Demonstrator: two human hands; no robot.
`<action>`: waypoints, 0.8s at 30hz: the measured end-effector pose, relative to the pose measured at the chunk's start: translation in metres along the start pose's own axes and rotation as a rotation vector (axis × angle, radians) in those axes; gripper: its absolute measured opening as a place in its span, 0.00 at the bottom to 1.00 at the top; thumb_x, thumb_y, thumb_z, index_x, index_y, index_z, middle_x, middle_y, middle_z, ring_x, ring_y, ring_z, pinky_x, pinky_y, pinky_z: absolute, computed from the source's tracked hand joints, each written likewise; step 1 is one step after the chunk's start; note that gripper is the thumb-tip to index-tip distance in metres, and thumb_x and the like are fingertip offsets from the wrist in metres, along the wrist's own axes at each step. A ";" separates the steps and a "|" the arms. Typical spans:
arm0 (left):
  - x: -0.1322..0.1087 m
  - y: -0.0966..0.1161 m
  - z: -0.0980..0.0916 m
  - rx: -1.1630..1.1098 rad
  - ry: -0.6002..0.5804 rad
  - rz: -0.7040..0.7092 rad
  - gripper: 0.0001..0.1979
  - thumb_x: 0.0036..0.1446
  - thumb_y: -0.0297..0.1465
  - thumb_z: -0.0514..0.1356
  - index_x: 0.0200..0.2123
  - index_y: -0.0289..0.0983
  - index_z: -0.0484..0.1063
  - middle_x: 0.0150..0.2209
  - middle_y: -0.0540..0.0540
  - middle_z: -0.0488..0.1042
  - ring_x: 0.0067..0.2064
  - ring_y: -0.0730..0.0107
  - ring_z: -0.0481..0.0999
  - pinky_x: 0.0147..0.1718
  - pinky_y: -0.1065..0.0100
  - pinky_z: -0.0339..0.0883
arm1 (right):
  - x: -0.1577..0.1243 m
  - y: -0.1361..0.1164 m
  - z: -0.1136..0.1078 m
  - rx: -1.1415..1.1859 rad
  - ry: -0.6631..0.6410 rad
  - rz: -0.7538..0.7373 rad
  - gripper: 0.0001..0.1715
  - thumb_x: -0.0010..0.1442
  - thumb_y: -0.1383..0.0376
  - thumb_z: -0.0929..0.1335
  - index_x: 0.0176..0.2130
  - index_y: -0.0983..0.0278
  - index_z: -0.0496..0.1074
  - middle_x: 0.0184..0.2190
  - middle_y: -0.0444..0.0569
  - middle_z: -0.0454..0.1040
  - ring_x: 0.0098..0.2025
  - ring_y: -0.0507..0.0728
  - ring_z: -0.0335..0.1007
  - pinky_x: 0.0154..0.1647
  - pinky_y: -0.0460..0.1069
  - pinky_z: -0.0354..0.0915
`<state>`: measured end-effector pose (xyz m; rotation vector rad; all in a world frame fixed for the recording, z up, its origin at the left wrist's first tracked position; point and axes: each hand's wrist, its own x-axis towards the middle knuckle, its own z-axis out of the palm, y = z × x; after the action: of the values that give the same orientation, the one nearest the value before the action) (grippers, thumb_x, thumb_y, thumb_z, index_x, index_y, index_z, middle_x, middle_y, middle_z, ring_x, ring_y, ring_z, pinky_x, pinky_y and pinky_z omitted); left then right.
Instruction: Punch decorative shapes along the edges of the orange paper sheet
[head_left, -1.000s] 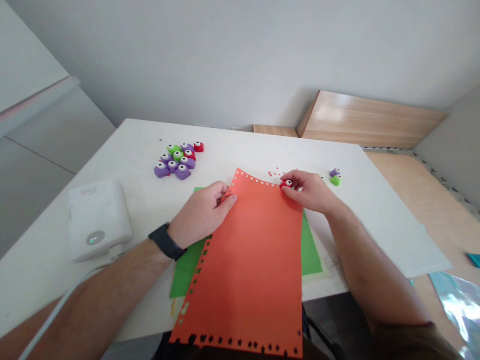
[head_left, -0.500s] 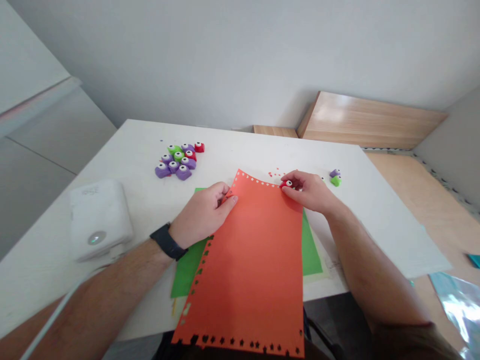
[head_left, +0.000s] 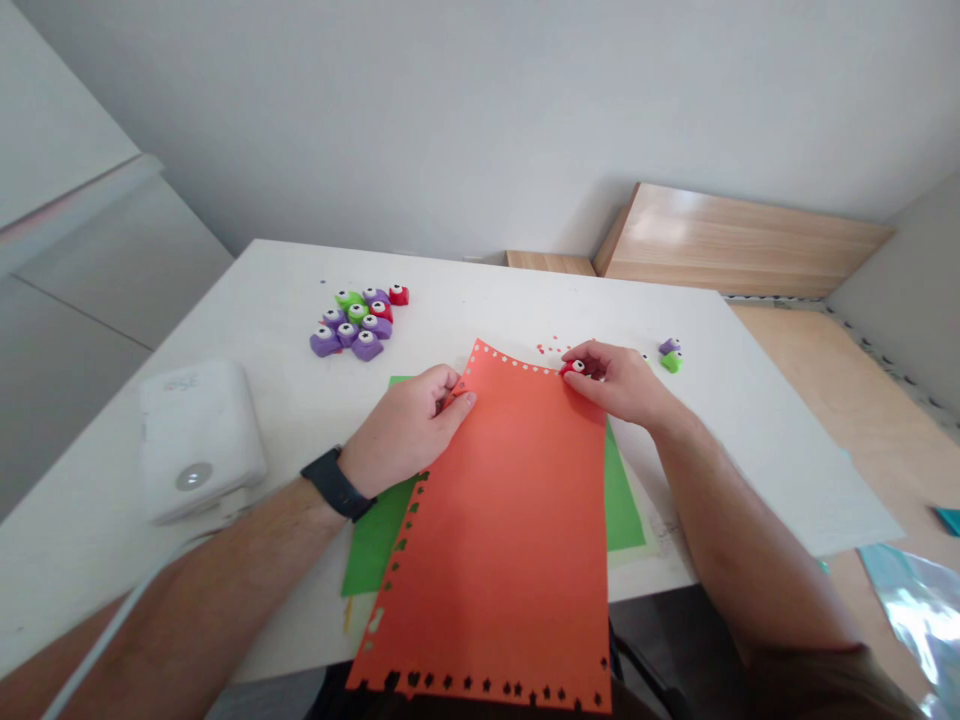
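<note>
Swung slightly rightward at its lower end, the orange paper sheet (head_left: 491, 540) lies over a green sheet (head_left: 375, 540) on the tabletop (head_left: 720, 420). Leftmost, a white box (head_left: 199, 440) bears faint, unreadable lettering. The left hand (head_left: 401, 425), black band (head_left: 336, 483) on its wrist, pinches the orange sheet's upper-left edge. Purple, green and red craft punches (head_left: 352, 325) cluster beyond. The right hand (head_left: 619, 385) clamps a red punch (head_left: 572, 368) on the top edge, fingers hiding most of it.
</note>
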<state>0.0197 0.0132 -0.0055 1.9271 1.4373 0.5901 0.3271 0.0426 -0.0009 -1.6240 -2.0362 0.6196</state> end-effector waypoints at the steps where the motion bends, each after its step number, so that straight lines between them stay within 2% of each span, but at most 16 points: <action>1: 0.000 0.000 0.000 -0.002 -0.002 -0.004 0.15 0.67 0.43 0.56 0.32 0.41 0.63 0.23 0.56 0.65 0.24 0.72 0.64 0.26 0.67 0.54 | 0.000 0.000 0.000 0.001 0.000 0.001 0.16 0.60 0.59 0.71 0.46 0.60 0.80 0.33 0.46 0.80 0.33 0.55 0.73 0.37 0.50 0.67; 18: -0.001 0.004 -0.001 -0.033 -0.007 -0.018 0.14 0.66 0.43 0.56 0.32 0.41 0.64 0.22 0.56 0.65 0.24 0.72 0.63 0.25 0.67 0.53 | 0.000 0.002 0.000 0.001 -0.012 -0.007 0.16 0.60 0.59 0.71 0.47 0.60 0.80 0.33 0.46 0.80 0.33 0.55 0.73 0.38 0.51 0.67; 24: 0.000 0.002 -0.001 -0.009 0.013 -0.009 0.14 0.66 0.43 0.56 0.33 0.41 0.65 0.23 0.56 0.66 0.25 0.72 0.65 0.26 0.67 0.53 | -0.001 0.002 -0.002 0.108 -0.044 0.002 0.17 0.57 0.64 0.72 0.48 0.60 0.79 0.39 0.47 0.82 0.36 0.55 0.74 0.41 0.52 0.69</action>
<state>0.0204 0.0130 -0.0038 1.9123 1.4482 0.6048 0.3301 0.0421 -0.0009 -1.5625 -1.9959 0.7589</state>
